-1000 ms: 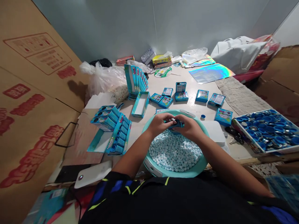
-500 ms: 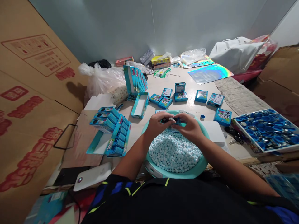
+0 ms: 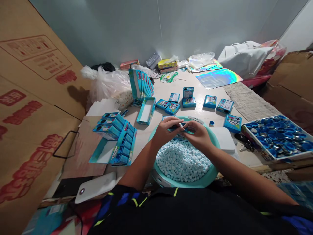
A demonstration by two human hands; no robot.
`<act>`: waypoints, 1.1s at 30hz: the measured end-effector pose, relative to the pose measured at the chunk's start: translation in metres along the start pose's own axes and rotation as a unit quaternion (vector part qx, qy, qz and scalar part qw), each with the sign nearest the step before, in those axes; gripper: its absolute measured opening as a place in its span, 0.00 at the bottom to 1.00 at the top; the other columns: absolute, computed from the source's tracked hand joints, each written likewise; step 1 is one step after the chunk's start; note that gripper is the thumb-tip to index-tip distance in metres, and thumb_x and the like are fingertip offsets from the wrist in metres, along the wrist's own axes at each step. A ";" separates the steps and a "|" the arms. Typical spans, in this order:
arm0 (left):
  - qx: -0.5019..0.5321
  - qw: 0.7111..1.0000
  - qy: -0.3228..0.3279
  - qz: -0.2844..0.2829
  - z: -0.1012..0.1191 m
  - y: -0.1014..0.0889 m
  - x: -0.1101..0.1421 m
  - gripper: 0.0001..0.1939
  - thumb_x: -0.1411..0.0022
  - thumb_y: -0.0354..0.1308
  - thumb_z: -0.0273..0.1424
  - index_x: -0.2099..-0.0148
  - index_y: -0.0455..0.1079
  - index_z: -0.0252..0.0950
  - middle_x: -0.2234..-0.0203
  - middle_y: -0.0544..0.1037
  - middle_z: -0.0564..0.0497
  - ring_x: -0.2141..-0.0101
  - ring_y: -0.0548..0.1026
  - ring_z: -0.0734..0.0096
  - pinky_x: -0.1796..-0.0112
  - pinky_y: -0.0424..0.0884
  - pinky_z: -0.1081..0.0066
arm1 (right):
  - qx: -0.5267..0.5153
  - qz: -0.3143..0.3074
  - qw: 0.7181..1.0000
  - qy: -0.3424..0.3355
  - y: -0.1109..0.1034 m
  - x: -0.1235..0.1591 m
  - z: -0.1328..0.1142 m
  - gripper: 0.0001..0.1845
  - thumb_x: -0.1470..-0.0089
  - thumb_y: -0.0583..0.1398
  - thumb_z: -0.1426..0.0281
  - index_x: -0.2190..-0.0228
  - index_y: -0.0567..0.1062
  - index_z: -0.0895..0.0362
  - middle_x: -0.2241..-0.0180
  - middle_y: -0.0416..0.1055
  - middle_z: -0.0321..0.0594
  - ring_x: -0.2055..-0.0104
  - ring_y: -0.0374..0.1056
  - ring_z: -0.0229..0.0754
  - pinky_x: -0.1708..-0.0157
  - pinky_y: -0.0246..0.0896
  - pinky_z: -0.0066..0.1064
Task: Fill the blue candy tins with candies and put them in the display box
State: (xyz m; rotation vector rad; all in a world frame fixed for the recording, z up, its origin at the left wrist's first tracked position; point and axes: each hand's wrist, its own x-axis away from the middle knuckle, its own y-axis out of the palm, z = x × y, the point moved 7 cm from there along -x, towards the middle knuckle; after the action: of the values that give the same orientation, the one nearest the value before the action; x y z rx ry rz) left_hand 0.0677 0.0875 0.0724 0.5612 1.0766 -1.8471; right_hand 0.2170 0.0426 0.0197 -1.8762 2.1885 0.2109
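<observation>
Both my hands are raised over the far side of a turquoise tub [image 3: 216, 164] filled with pale blue and white candies [image 3: 183, 163]. My left hand [image 3: 167, 130] is closed, thumb and fingers pinched around small white candies [image 3: 181, 125] that show at the fingertips. Facing it, my right hand [image 3: 197, 133] grips a small blue box [image 3: 185, 128], mostly covered by fingers. The two sets of fingertips nearly meet, so the box's opening is hard to make out. Behind the hands, another blue box partly shows past the tub's rim.
Several small blue candy boxes [image 3: 232, 123] are spread across the table. On the left stand a filled display carton [image 3: 124, 143] and an open tray [image 3: 146, 111]. A box of blue-rimmed lids [image 3: 278, 135] sits right, near keys [image 3: 248, 143]. A tall cardboard carton [image 3: 31, 98] borders the left side.
My hands stay over the tub, with only slight finger movement around the white candies and the small blue box. The view has shifted a little.
</observation>
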 end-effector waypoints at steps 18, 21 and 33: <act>-0.108 0.980 -0.131 0.099 -0.012 -0.023 0.002 0.10 0.31 0.62 0.37 0.64 0.78 0.38 0.68 0.77 0.50 0.66 0.75 0.68 0.62 0.74 0.66 | -0.010 0.073 0.997 -0.003 -0.007 0.001 -0.001 0.20 0.51 0.73 0.59 0.60 0.73 0.50 0.58 0.77 0.40 0.55 0.77 0.47 0.50 0.78 0.46; -0.114 0.978 -0.132 0.112 -0.012 -0.024 0.003 0.12 0.32 0.63 0.37 0.67 0.76 0.38 0.71 0.75 0.52 0.68 0.73 0.69 0.65 0.72 0.68 | 0.009 0.080 0.997 -0.015 -0.008 0.002 -0.003 0.20 0.51 0.73 0.58 0.60 0.73 0.50 0.57 0.77 0.40 0.55 0.77 0.47 0.49 0.78 0.46; -0.193 0.980 -0.001 0.043 0.009 -0.012 0.000 0.11 0.28 0.62 0.39 0.59 0.83 0.41 0.68 0.81 0.48 0.61 0.78 0.63 0.57 0.75 0.62 | 0.028 0.074 0.996 -0.038 -0.009 0.002 -0.006 0.18 0.48 0.72 0.56 0.62 0.74 0.50 0.58 0.77 0.40 0.57 0.77 0.46 0.52 0.77 0.44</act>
State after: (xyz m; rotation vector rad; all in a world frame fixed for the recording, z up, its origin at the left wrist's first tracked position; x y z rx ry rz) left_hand 0.0580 0.0827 0.0825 0.3688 1.3461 -1.5090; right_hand 0.2246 0.0379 0.0258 -1.6512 2.2575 0.2409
